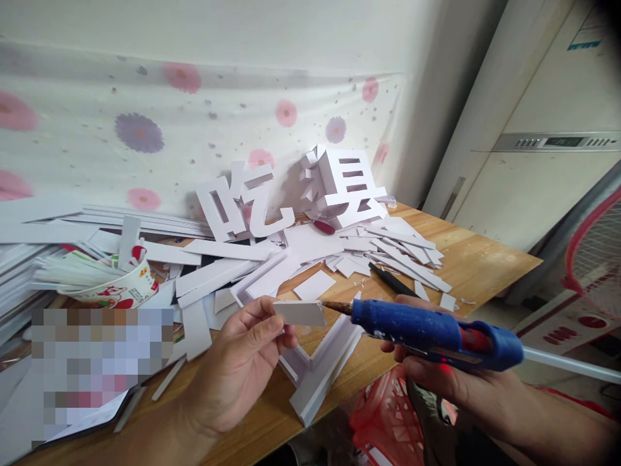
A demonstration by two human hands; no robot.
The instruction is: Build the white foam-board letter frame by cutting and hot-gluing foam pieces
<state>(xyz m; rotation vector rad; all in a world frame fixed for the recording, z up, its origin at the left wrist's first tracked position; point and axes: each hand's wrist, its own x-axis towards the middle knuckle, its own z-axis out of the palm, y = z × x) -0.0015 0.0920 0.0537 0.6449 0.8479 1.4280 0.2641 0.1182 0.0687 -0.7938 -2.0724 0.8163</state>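
Between thumb and fingers, my left hand (247, 362) pinches a small white strip (301, 313) held level above the table. A blue glue gun (412, 330) is gripped in my right hand (451, 382), a red light glowing on its side and a clear glue stick (567, 362) coming out of its back. Its dark tip touches or nearly touches the strip's right end. Beneath the hands, an angled white foam-board piece with raised walls (315, 382) lies at the table's front edge.
White built characters (356, 188) stand against the flowered wall cover. Cut white strips (220, 278) litter the wooden table (485, 252). A paper tub (130, 288) of strips is at left, beside a pixelated area. A red bag (388, 414) hangs below; a racket (594, 252) is at right.
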